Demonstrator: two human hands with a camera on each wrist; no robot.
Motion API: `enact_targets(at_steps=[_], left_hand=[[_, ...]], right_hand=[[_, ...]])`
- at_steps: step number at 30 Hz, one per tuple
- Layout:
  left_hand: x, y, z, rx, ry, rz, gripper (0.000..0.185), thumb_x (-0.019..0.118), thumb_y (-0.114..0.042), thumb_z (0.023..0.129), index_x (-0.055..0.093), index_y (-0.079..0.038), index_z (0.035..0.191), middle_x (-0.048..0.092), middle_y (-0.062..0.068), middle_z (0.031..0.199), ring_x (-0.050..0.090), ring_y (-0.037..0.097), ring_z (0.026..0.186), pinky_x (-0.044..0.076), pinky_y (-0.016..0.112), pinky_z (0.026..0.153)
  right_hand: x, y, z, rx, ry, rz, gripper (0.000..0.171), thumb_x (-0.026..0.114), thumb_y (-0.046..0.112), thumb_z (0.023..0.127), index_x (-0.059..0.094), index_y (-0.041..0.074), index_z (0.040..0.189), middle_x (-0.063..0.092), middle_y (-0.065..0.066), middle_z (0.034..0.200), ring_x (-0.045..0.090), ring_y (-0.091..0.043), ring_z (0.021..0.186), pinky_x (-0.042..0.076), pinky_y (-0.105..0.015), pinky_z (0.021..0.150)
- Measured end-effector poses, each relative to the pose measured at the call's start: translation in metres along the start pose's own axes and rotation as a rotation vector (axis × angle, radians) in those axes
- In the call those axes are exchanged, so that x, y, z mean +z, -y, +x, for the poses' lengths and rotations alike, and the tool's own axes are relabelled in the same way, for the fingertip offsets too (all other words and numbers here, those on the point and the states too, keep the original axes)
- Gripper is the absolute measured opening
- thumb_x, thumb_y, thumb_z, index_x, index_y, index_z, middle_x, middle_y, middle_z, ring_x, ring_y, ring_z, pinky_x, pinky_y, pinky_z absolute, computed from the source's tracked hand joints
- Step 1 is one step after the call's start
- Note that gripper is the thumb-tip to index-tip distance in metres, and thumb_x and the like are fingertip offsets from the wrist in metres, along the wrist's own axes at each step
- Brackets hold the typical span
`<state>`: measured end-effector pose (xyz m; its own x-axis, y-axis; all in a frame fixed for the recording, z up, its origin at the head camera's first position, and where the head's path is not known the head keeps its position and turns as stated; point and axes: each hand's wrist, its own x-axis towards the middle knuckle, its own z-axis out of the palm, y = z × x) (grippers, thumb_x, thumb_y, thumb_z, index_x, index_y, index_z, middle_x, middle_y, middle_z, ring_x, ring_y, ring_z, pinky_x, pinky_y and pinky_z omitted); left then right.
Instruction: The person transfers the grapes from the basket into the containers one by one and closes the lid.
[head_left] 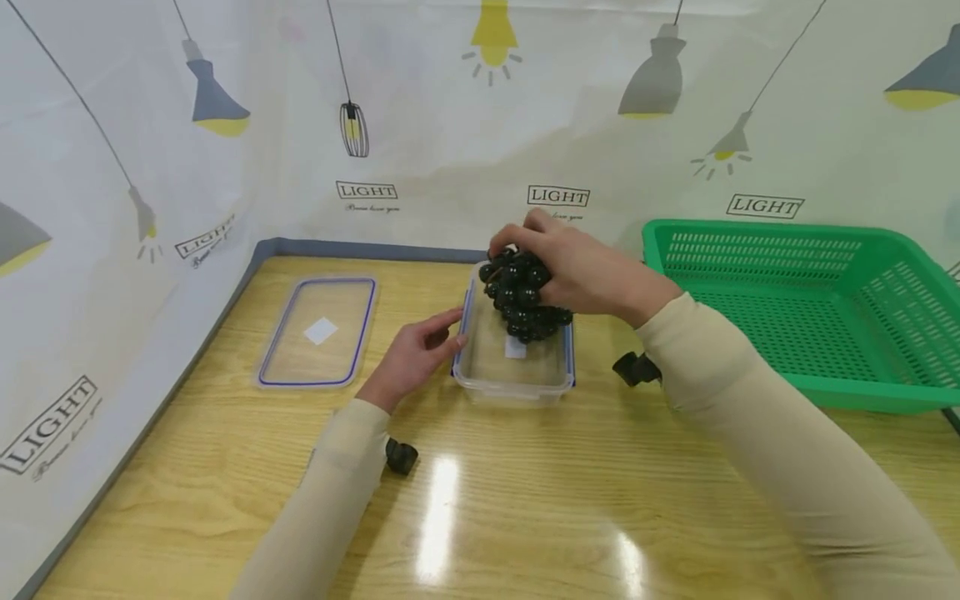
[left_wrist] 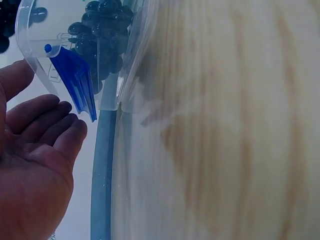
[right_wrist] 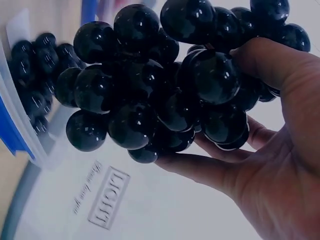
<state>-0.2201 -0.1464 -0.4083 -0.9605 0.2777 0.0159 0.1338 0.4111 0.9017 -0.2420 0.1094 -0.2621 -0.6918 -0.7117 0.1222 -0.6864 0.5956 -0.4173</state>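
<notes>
My right hand grips a bunch of black grapes and holds it over the far end of a clear plastic container with blue clips. In the right wrist view the fingers curl under the grape bunch. My left hand lies beside the container's left wall, fingers relaxed and touching or nearly touching it. The left wrist view has the open palm next to a blue clip of the container, with grapes seen through the wall.
The container's clear lid with a blue seal lies flat on the wooden table to the left. A green plastic basket stands at the right. A patterned curtain surrounds the table's back and left.
</notes>
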Motion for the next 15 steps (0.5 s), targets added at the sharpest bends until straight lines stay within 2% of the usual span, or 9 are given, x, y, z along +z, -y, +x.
enact_targets(at_steps=[6,11,15], left_hand=[[0.0,-0.001,0.0,0.002,-0.009,-0.009,0.046,0.063,-0.019,0.099,0.052,-0.009,0.143,0.047,0.008,0.147,0.046,0.026,0.132,0.04,0.036,0.108],[0.0,0.0,0.0,0.002,-0.007,-0.018,0.046,0.063,-0.021,0.099,0.053,-0.012,0.143,0.047,0.006,0.147,0.046,0.026,0.132,0.041,0.036,0.107],[0.0,0.002,0.001,0.012,-0.006,-0.024,0.046,0.063,-0.02,0.099,0.053,-0.013,0.143,0.047,0.006,0.147,0.046,0.026,0.132,0.041,0.035,0.107]], right_hand=[[0.026,-0.002,0.007,-0.008,0.023,0.023,0.067,0.069,-0.012,0.077,0.053,0.023,0.132,0.045,-0.008,0.111,0.056,-0.027,0.104,0.053,-0.043,0.085],[0.042,-0.005,0.007,-0.001,0.051,-0.016,0.07,0.071,-0.011,0.078,0.05,0.023,0.136,0.046,-0.01,0.117,0.058,-0.03,0.104,0.056,-0.043,0.081],[0.052,-0.004,0.008,-0.038,0.057,-0.045,0.068,0.074,-0.008,0.078,0.051,0.02,0.136,0.047,-0.012,0.115,0.059,-0.034,0.103,0.056,-0.046,0.083]])
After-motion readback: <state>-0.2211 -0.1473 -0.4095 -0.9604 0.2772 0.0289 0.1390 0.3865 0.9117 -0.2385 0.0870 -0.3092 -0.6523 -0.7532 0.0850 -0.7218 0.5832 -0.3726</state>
